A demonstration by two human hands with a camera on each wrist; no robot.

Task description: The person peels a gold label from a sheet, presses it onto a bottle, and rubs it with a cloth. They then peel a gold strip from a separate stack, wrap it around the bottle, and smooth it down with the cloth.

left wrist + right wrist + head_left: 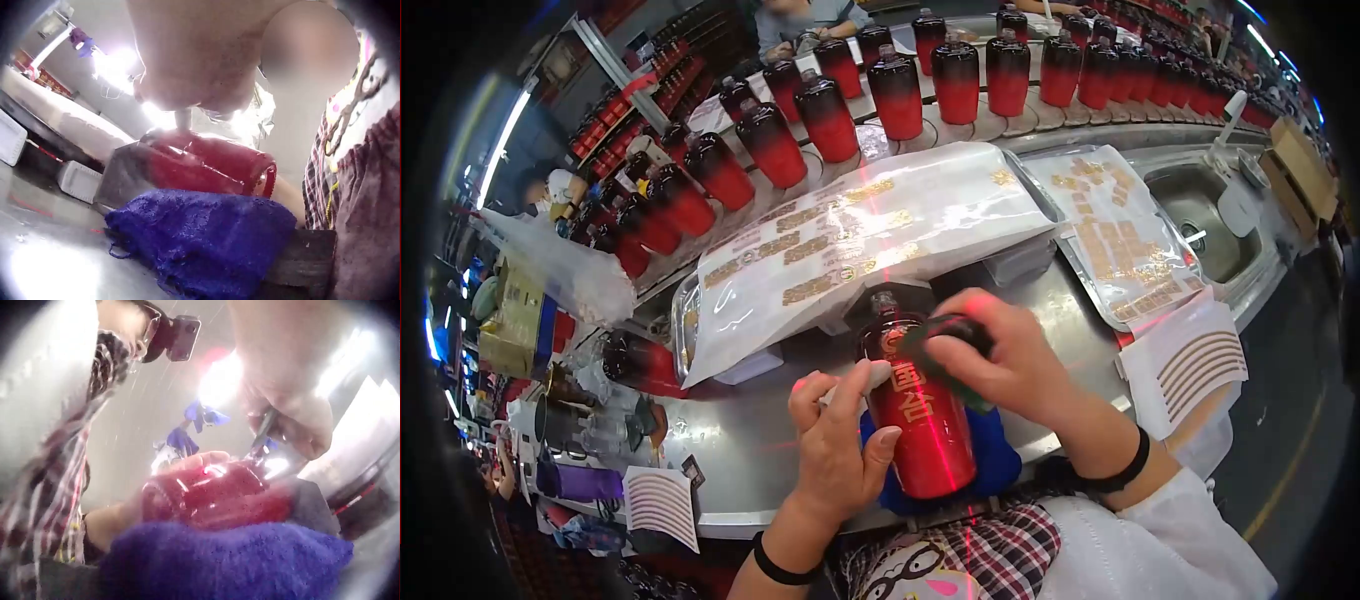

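A red glass bottle (pixel 925 440) with a black neck end and gold characters lies on a blue towel (pixel 997 452), its neck away from me. My right hand (pixel 1010 360) grips a dark flat scraper-like piece (pixel 915 352) over the bottle's upper part, beside the gold lettering. My left hand (pixel 840 440) is at the bottle's left side, fingers bent loosely, with a pale covering (pixel 879 374) on one fingertip near the lettering. In the right wrist view, the dark piece (pixel 267 424) sticks out from the fingers near the bottle's shoulder.
Behind the bottle, a tray holds a transfer sheet (pixel 930 205) with gold lettering. A second tray (pixel 1100 230) of gold pieces stands right, near a sink (pixel 1200 215). Several red-black bottles (pixel 897 95) line the back. Another bottle (pixel 638 362) lies left. Striped sheets (pixel 660 505) hang at the edges.
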